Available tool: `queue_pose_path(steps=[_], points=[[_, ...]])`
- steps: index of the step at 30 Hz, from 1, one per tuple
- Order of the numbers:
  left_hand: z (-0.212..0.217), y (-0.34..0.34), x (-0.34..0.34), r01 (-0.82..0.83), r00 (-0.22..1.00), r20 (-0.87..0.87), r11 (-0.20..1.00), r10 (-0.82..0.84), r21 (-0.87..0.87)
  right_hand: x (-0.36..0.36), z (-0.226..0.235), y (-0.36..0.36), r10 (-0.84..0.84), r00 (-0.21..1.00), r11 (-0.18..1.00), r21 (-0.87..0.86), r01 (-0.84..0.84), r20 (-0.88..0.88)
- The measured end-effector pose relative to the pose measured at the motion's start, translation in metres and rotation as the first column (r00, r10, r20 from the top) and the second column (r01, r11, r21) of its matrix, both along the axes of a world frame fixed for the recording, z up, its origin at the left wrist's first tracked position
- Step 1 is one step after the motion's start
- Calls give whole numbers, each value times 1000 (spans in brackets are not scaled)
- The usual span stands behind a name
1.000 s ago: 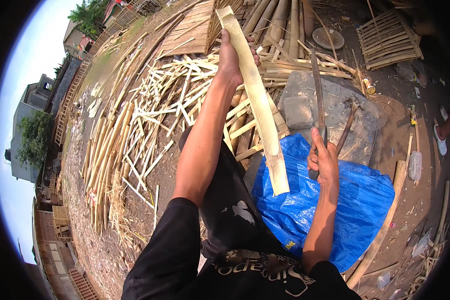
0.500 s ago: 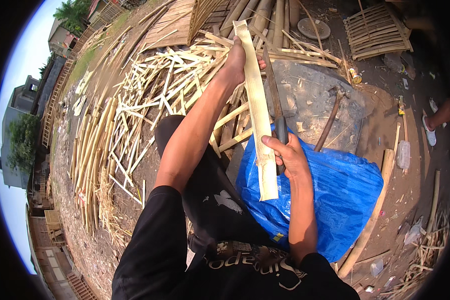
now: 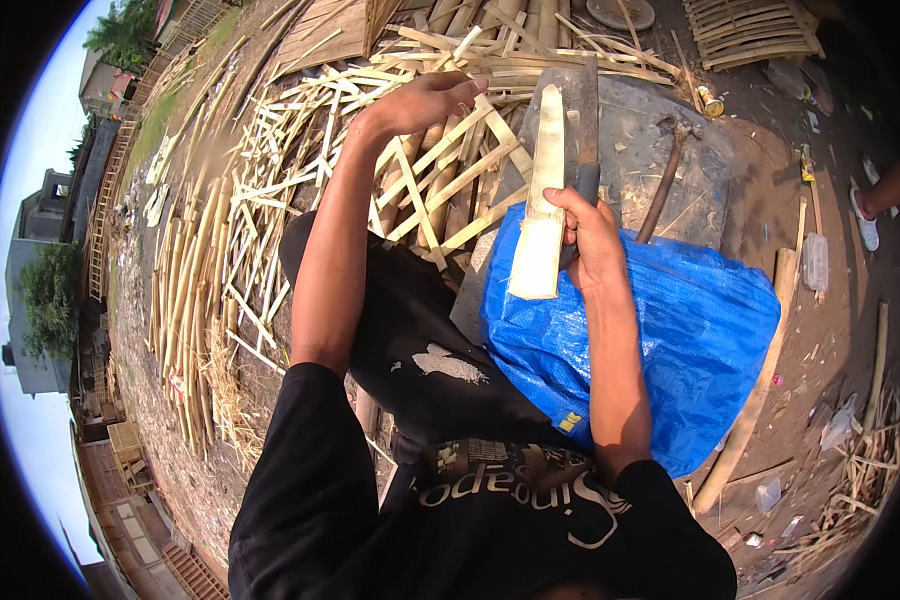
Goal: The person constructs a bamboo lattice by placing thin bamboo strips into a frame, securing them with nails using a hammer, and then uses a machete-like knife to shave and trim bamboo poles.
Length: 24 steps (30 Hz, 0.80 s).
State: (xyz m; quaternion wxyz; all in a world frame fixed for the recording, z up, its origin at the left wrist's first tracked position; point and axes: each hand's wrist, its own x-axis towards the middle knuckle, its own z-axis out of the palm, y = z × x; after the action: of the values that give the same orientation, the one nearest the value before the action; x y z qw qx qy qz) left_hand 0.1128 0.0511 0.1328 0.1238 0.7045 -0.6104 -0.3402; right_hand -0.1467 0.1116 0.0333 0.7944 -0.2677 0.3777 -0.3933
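My right hand [image 3: 592, 236] is closed round the dark handle of a machete [image 3: 590, 135], whose long blade points away from me. Under the thumb of that same hand is a pale split bamboo slat [image 3: 543, 235], its broad end tilted toward me. To the left, my left hand [image 3: 432, 102] hovers over crossed bamboo strips [image 3: 448, 195], apart from the slat. Its fingers look loosely bent and stretched to the right, with nothing plainly held. A blue tarp [image 3: 670, 335] lies below my right forearm.
A hammer-like tool with a wooden handle [image 3: 660, 190] lies on a grey slab [image 3: 625, 150]. Bamboo poles [image 3: 185, 310] lie at the left. A slatted bamboo rack [image 3: 755, 35] stands far right, near another person's foot [image 3: 865, 220]. A thick pole [image 3: 745, 440] edges the tarp.
My left hand has let go of the bamboo slat's far end and moved left. My right hand has shifted slightly up and right with the slat and machete; the slat now looks foreshortened.
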Motion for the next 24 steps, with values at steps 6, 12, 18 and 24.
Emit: queue_pose_path(steps=[6,12,18,24], points=[[-7,134,-34,-47,999,5,985,48,-167,22,-14,-5,-144,968,965,245,91,205],[-66,186,-143,-434,870,-477,647,122,-627,45,16,21,-270,955,940,245,235,121],[-70,176,-149,-384,923,-331,478,195,-790,43,17,21,-162,979,980,138,145,120],[-34,148,-94,-522,826,-561,442,51,-729,-13,45,-4,15,958,997,-70,-36,-285]])
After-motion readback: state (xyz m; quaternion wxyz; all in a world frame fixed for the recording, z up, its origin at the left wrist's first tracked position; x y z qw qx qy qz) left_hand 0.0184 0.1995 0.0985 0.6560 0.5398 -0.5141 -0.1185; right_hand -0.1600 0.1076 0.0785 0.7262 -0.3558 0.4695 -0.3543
